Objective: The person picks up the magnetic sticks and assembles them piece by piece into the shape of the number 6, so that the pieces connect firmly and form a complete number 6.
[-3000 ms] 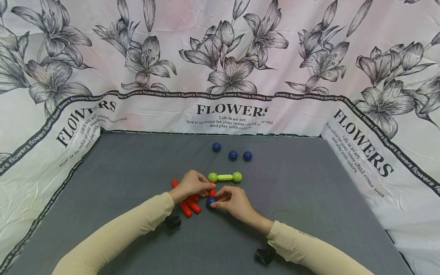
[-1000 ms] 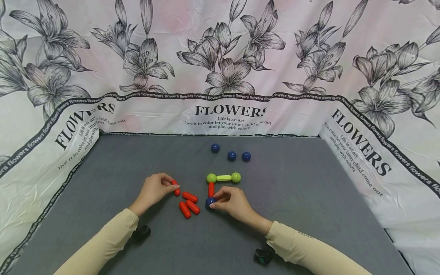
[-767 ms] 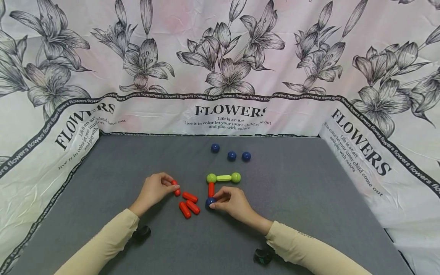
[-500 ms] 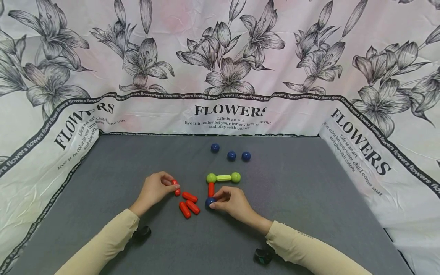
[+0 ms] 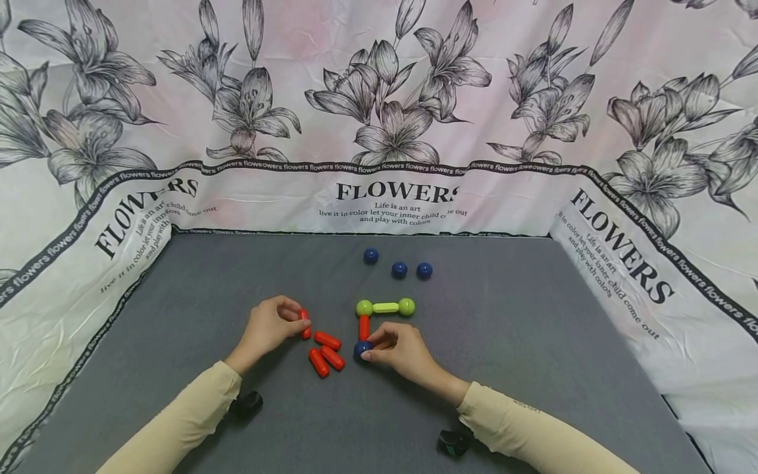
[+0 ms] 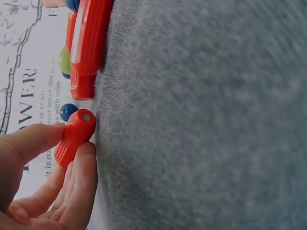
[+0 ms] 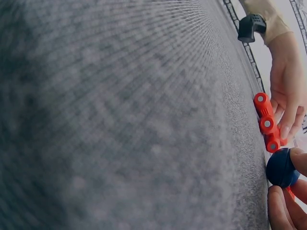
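Observation:
My left hand (image 5: 268,327) pinches a short red magnetic rod (image 6: 74,139) between thumb and fingers; a small grey disc shows on its end. Thumb and fingers of my right hand (image 5: 407,351) hold a dark blue ball (image 7: 279,167) on the cloth. A second red rod (image 5: 364,327) runs from that ball up to a green ball (image 5: 364,307). From there a green rod (image 5: 386,307) reaches sideways to another green ball (image 5: 406,307). Several loose red rods (image 5: 327,340) lie between my hands.
Three loose blue balls (image 5: 399,269) sit farther back on the grey cloth-covered table (image 5: 503,316). A flower-printed white curtain (image 5: 266,197) stands along the back and sides. Black wrist devices (image 5: 453,443) hang under both forearms.
My left hand has let go of the red rod joined to the blue ball, moved left, and taken hold of a loose red rod. My right hand stays on the blue ball.

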### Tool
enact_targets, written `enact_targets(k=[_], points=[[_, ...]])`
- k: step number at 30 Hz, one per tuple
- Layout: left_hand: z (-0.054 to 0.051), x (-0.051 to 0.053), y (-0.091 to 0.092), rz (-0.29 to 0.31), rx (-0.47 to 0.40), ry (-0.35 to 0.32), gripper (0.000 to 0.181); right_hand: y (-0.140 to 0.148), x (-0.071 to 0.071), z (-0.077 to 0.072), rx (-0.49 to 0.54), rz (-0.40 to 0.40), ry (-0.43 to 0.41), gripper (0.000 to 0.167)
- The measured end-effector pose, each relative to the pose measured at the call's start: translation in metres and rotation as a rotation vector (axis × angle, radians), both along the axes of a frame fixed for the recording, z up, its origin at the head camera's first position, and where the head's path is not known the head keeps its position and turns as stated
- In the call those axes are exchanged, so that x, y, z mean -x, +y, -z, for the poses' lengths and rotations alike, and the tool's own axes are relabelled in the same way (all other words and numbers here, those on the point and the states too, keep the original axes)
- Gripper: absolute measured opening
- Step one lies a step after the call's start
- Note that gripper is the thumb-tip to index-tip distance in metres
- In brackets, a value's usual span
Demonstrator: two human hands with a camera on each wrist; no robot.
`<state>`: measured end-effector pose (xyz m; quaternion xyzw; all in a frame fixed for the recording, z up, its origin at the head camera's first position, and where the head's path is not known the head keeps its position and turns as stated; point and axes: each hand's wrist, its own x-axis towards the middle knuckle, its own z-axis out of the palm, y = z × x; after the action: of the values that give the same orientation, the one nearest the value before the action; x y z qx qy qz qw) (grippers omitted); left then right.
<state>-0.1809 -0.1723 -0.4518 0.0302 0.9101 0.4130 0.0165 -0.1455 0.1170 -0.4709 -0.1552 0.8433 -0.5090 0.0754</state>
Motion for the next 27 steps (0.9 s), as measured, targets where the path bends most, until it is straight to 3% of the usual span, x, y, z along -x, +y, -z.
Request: enact_targets(k=[7,13,18,27], points=[[-0.007,-0.004,0.006,-0.001,-0.063,-0.033,0.036,0.0,-0.001,-0.002,0.002,-0.007,0.008,0.022],[-0.017,-0.017,0.021,0.041,-0.171,-0.143,0.035,0.0,0.0,0.0,0.003,0.0,0.01,0.022],[-0.023,-0.029,0.033,0.078,-0.222,-0.189,0.033,0.0,0.0,0.0,0.006,0.003,0.007,0.022],[-0.011,-0.055,0.053,0.228,-0.351,-0.249,0.036,-0.001,0.0,0.0,0.0,0.0,0.009,0.019]])
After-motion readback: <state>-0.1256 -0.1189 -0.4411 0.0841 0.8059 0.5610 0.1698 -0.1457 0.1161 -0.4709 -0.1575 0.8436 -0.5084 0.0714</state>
